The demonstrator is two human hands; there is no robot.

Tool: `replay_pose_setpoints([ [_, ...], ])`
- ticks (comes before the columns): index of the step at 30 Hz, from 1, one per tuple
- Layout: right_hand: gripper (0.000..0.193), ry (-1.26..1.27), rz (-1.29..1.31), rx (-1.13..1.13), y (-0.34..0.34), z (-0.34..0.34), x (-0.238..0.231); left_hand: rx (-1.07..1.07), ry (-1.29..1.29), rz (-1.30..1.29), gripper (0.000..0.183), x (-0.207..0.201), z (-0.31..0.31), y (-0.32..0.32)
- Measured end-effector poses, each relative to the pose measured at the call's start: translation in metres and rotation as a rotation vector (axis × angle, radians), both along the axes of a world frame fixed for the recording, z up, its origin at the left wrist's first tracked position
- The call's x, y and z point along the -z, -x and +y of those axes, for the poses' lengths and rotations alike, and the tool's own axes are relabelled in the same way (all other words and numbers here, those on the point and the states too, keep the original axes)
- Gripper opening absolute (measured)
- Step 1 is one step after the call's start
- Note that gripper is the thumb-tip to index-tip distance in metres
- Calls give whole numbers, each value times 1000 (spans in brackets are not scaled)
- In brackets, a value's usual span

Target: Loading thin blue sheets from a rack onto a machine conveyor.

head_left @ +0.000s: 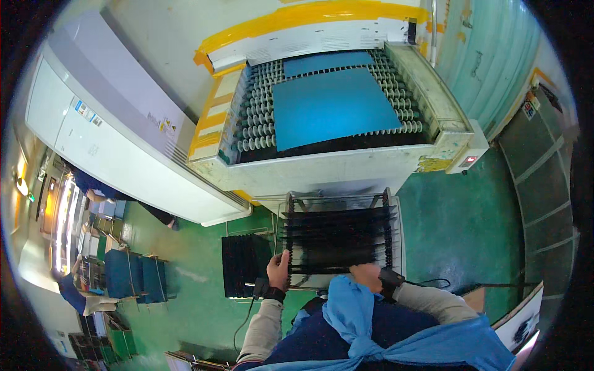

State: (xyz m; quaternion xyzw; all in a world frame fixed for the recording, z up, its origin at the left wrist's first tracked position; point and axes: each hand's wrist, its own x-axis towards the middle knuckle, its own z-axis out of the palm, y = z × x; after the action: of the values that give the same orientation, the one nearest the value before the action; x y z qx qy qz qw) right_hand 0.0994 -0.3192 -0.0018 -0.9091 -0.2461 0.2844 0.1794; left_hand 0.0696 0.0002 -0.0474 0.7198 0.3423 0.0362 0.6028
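Item: black slotted rack, standing on the green floor directly below the outfeed end of the roller conveyor. We note thin dark sheets filed on edge in its slots, presumably so they stay apart and can be lifted out one at a time.

Left hand: we see it closed on the near left corner post of the rack, thumb uppermost, a dark band at the wrist with a cable trailing down from it. The hold looks like a steadying grip on the frame.

Right hand: it rests at the near edge of the rack, toward the right corner, knuckles up. A blue cloth tied about the person covers part of it, so we cannot tell whether the fingers clasp anything or merely lie on the edge.

Adjacent: a second black rack just left of the first, on the floor.

Above: two blue plates lying flat on the conveyor rollers, the larger nearer the outfeed edge, the smaller behind it.

Further out: a long white cabinet along the left; blue bins on the floor at far left, with another person's sleeve nearby.
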Motion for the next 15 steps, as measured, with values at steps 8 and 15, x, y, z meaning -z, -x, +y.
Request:
replay_pose_setpoints([
  [8, 24, -154, 100, -25, -18, -11, 22, 4, -174, 36, 51, -21, -5, -8],
  [15, 20, -97, 211, -226, -33, -7, 6, 6, -201, 48, 46, -42, -18, -8],
])
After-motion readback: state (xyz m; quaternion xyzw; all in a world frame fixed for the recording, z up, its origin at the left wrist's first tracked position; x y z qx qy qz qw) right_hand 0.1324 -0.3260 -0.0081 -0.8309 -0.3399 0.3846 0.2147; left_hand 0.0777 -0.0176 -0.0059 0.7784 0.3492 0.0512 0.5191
